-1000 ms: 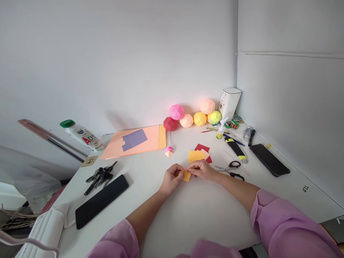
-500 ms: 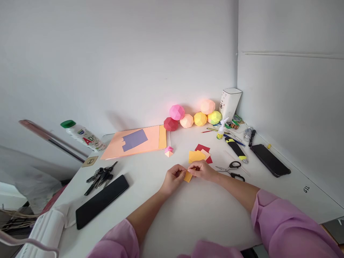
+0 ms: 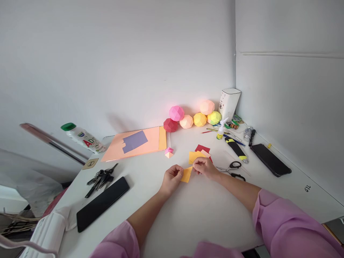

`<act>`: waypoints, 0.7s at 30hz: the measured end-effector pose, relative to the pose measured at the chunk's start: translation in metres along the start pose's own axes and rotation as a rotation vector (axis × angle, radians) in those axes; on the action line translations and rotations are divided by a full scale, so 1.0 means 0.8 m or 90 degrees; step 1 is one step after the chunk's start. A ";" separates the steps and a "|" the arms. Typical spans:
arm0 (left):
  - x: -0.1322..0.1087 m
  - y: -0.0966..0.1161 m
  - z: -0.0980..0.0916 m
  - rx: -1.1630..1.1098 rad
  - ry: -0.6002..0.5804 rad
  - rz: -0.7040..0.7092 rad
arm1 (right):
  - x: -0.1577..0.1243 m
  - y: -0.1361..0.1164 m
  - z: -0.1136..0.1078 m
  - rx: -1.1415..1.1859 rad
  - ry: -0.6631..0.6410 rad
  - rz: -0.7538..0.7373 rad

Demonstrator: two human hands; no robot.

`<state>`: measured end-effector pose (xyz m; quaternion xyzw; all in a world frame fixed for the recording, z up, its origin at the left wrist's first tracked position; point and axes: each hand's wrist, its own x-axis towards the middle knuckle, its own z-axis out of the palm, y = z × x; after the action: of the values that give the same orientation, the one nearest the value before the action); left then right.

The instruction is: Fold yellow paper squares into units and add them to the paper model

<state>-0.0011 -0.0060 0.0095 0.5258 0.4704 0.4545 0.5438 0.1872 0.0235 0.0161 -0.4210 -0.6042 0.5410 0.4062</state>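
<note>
Between my hands is a small yellow-orange paper square (image 3: pixel 186 175). My left hand (image 3: pixel 172 179) pinches its left side between thumb and fingers. At the upper right corner of the square, the fingertips of my right hand (image 3: pixel 205 168) are pressed together on the paper. Just beyond my right hand lie more yellow paper squares (image 3: pixel 195 156), with dark red paper (image 3: pixel 202 148) and peach paper (image 3: pixel 205 153) partly under them. A small folded pink and peach paper piece (image 3: pixel 169 152) stands on the table further left.
Scissors (image 3: pixel 233 170) lie right of my right hand, near a box cutter (image 3: pixel 236 150) and a glue bottle (image 3: pixel 220 132). Faceted paper balls (image 3: pixel 176 113) line the wall. Peach paper sheets (image 3: pixel 115 145), keys (image 3: pixel 101 178) and a black phone (image 3: pixel 103 203) are on the left.
My right hand has shifted slightly right, from the middle of the yellow paper to its corner. More of the square's face now shows, while my left hand keeps its hold.
</note>
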 end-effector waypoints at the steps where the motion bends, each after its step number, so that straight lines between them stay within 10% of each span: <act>1: 0.001 0.000 0.000 -0.008 0.012 0.000 | 0.001 0.001 -0.001 0.017 0.007 0.002; 9: 0.002 0.001 -0.001 -0.018 -0.016 -0.004 | -0.002 -0.001 0.004 0.003 -0.109 -0.033; 21: 0.000 0.006 -0.001 -0.034 0.053 0.004 | 0.000 -0.003 0.000 0.018 -0.029 0.020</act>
<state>-0.0022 -0.0060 0.0141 0.4934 0.4782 0.4901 0.5363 0.1871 0.0237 0.0185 -0.4124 -0.5989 0.5651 0.3898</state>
